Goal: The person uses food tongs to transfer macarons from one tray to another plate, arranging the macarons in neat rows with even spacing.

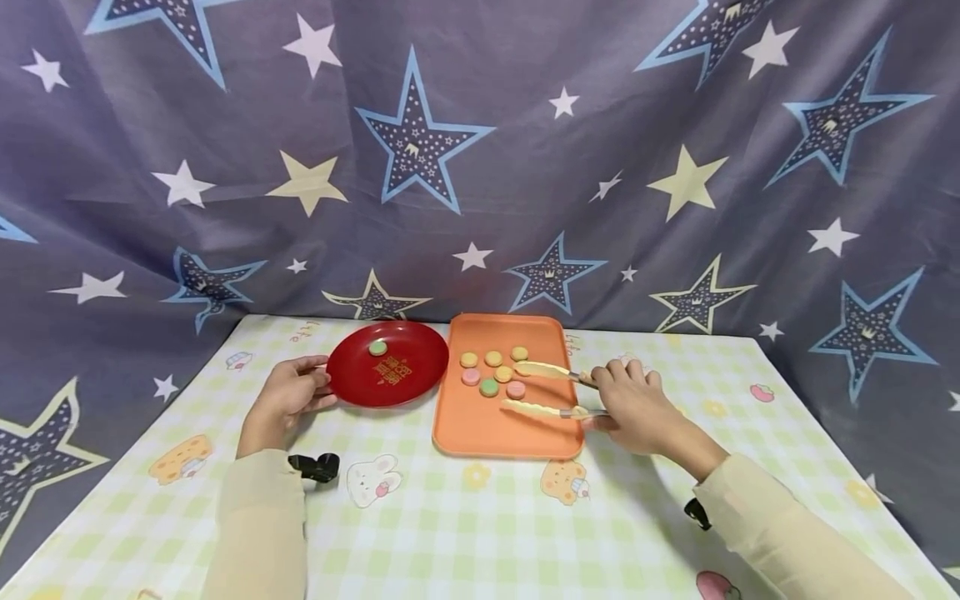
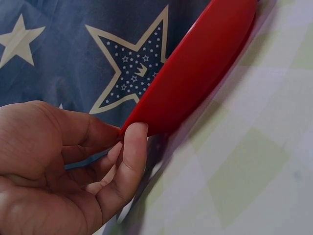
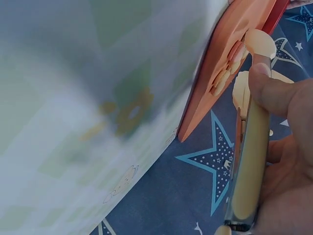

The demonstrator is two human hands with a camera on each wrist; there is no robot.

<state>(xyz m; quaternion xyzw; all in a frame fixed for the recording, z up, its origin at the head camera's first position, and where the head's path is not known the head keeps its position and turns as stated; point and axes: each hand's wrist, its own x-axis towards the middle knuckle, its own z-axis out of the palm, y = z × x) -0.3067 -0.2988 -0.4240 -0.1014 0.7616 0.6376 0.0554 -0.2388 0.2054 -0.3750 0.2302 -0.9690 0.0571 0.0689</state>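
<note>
Pinching plate (image 1: 360,379) by rim in left grip (image 1: 288,392), left of frame centre, with one green macaron (image 1: 378,347) on it. Grasping tongs (image 1: 555,412) in right grip (image 1: 637,408), tips apart over tray (image 1: 487,437), mid-frame. Counting seven macarons (image 1: 493,358) on tray: four yellow, two pink, one green.
</note>
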